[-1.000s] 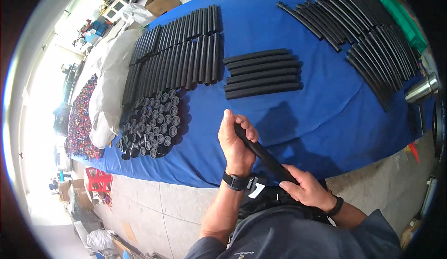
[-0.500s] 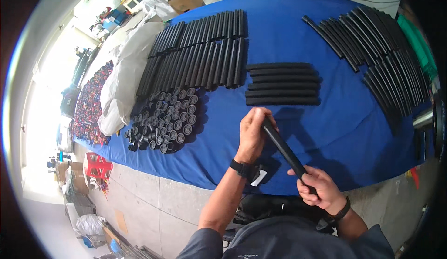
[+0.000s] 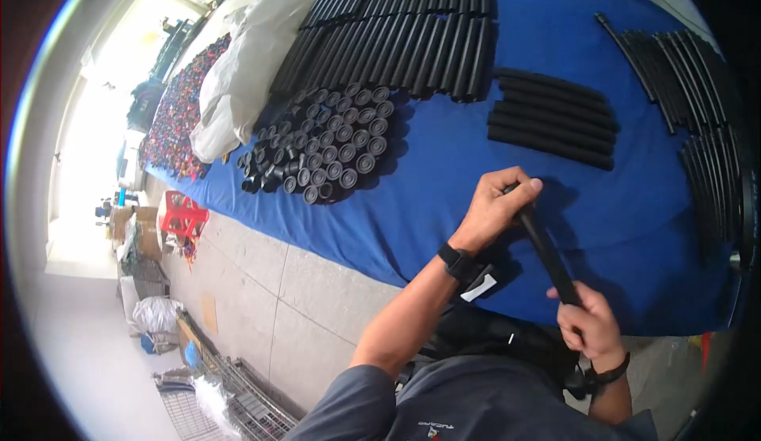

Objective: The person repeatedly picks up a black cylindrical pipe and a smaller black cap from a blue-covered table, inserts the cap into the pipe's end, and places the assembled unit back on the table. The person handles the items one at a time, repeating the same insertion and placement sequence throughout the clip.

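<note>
- Blue cloth (image 3: 444,203) covers a long table; pale tiled floor (image 3: 317,290) shows on the near left.
- Black tube (image 3: 545,244): in both hands, over the near right part of the cloth, slanting from far left to near right, clear of the other tubes.
- Left hand (image 3: 497,209): at the tube's far end, thumb laid over the end, fingers bent in against it; exact fingertip contact hidden. Black watch (image 3: 456,261) on the wrist.
- Right hand (image 3: 588,324): wrapped around the near part of the tube, fingers curled and pressed together. Dark wristband (image 3: 612,372) on that wrist.
- Short row of matte black tubes (image 3: 555,116): just beyond the hands, side by side.
- Two banks of black tubes (image 3: 396,44): far middle, packed in parallel.
- Round black caps (image 3: 345,133): cluster left of the hands, near the banks, many facing up.
- Thin ribbed-looking black rods (image 3: 701,84): far right, in two groups.
- White sheeting (image 3: 246,68): left of the caps, crumpled; small multicoloured pieces (image 3: 186,112) heaped beyond its left side.
- Red plastic stool (image 3: 184,217): on the floor, left.
- Wire rack (image 3: 246,385): near left.
</note>
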Demonstrator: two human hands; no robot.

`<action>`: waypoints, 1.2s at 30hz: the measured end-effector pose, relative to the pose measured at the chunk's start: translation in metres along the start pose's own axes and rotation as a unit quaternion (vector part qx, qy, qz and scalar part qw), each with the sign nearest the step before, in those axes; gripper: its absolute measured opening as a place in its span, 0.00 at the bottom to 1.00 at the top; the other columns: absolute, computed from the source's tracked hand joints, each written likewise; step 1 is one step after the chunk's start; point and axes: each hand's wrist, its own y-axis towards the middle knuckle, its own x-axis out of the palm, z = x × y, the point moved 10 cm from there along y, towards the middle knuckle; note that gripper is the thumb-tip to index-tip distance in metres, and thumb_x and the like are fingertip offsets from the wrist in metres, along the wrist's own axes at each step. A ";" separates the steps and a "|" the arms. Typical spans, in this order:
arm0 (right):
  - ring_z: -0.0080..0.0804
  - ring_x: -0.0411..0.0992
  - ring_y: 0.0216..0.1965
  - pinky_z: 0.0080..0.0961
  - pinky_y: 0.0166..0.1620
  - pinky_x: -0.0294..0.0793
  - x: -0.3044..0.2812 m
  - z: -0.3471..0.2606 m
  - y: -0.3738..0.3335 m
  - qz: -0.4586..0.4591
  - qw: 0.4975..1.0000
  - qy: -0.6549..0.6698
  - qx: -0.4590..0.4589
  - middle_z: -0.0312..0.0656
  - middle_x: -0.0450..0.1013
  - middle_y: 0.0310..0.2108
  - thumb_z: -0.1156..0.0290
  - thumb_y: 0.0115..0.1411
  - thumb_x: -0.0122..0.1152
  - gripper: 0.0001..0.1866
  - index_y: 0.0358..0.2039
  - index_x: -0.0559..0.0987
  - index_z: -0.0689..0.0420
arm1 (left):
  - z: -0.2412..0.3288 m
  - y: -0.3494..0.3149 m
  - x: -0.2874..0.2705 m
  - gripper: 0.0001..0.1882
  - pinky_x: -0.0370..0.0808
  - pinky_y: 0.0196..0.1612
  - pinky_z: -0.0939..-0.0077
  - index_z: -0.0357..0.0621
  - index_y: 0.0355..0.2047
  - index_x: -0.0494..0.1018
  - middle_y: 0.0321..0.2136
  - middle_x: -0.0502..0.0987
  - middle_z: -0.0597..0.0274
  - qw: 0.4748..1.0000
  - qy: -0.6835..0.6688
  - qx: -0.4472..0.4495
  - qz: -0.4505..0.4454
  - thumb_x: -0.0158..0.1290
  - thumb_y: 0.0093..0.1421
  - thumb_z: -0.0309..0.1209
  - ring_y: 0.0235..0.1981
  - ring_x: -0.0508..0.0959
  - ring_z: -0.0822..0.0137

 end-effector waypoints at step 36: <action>0.46 0.79 0.40 0.35 0.45 0.76 -0.006 -0.015 -0.010 0.125 0.954 -0.263 -0.067 0.53 0.78 0.40 0.73 0.63 0.63 0.24 0.57 0.71 0.67 | 0.003 0.001 0.003 0.18 0.58 0.16 0.83 0.42 0.26 0.74 0.16 0.70 0.72 1.000 0.005 -0.001 -0.026 0.59 0.67 0.42 0.13 0.65 0.81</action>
